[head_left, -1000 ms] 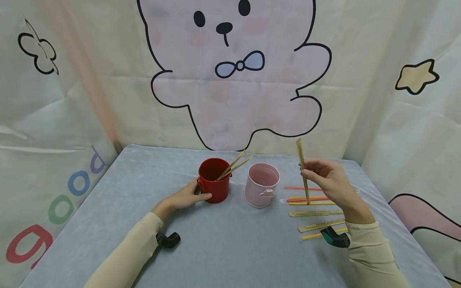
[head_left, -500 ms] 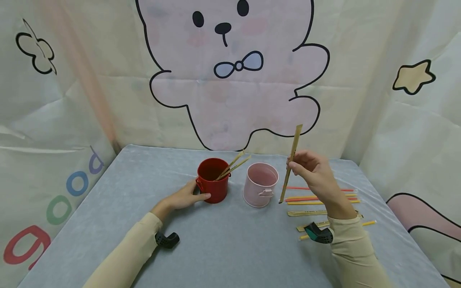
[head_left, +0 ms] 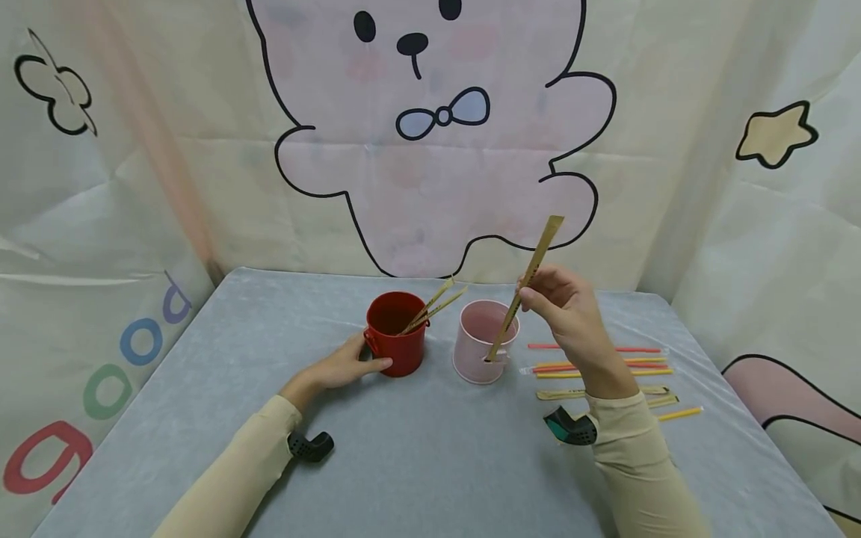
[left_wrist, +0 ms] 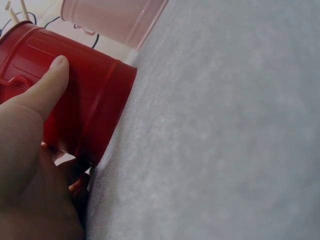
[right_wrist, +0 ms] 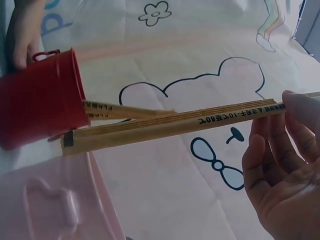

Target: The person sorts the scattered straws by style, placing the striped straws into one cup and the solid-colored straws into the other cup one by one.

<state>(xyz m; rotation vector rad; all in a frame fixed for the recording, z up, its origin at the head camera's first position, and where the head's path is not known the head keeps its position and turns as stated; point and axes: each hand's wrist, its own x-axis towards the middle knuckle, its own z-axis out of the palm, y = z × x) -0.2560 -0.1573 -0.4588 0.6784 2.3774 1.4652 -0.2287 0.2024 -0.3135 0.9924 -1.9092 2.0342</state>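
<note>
My right hand (head_left: 572, 321) pinches a paper-wrapped drinking straw (head_left: 540, 250) between thumb and fingers. The wrapped straw slants, its lower end in front of the pink bucket (head_left: 471, 347) as seen from the head; printed lettering shows on its brown sleeve (right_wrist: 165, 122) in the right wrist view. With the thumb (left_wrist: 52, 85) on one side and the fingers round the other, my left hand (head_left: 336, 366) holds the red bucket (head_left: 400, 353), which stands on the table. Two wrapped straws (head_left: 440, 302) lean out of that bucket toward the right.
On the right of the blue-grey tablecloth (head_left: 417, 463) lie several straws: red (head_left: 635, 350) and yellow ones (head_left: 682, 413) in clear sleeves, plus brown paper-wrapped ones (head_left: 558, 394). My right forearm (head_left: 639, 463) partly hides them. A printed cloth backdrop (head_left: 235, 172) rises behind the table.
My right hand has carried the wrapped straw leftward from above the loose straws to the pink bucket, and the straw leans more. My left hand stays on the red bucket.
</note>
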